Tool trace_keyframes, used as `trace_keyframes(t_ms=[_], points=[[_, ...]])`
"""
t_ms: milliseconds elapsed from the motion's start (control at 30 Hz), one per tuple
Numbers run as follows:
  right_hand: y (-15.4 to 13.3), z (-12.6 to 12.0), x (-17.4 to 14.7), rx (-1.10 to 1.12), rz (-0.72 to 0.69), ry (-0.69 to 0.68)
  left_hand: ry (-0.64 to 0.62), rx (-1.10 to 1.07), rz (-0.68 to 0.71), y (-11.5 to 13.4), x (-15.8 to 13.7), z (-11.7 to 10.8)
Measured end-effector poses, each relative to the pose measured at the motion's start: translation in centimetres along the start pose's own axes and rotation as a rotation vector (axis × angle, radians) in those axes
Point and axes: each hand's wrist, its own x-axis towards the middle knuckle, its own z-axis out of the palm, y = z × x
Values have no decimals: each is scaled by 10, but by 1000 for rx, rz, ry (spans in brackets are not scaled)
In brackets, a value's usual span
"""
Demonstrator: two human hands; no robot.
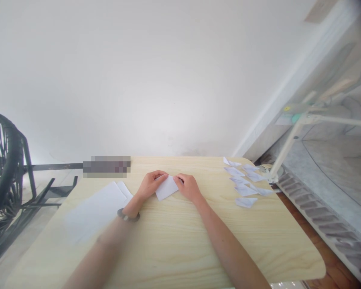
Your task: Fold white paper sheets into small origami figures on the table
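Between my two hands a small folded sheet of white paper (167,188) lies at a slant, low over the middle of the table. My left hand (152,184), with a dark bracelet at its wrist, is closed on the paper's left upper edge, thumb on top. On the other side my right hand (188,186) pinches the right upper corner between thumb and curled fingers. Several folded white paper pieces (246,202) are laid out in rows at the right. To the left, flat white sheets (99,210) overlap, partly behind my left forearm.
The pale wooden table (174,249) backs against a white wall (168,80). A black woven chair (9,160) stands at the left. A white metal frame (289,148) rises beyond the table's right edge, beside a bed-like surface with a ruffled edge (319,224). A blurred patch covers the table's far left corner.
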Motion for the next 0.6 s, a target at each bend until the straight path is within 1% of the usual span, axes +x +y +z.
trace_keyframes(t_ms=[200, 300, 467, 533, 600], points=[[-2, 0, -2, 5, -3, 22, -58, -16, -12, -1, 0, -3], [-2, -1, -3, 32, -12, 20, -54, -28, 17, 0, 1, -2], [0, -3, -5, 108, -16, -3, -45, -24, 21, 1, -1, -3], [0, -4, -5, 153, -17, 5, -71, -9, 13, 1, -1, -6], [1, -4, -4, 193, -4, 30, -129, 8, -4, 1, -1, -9]])
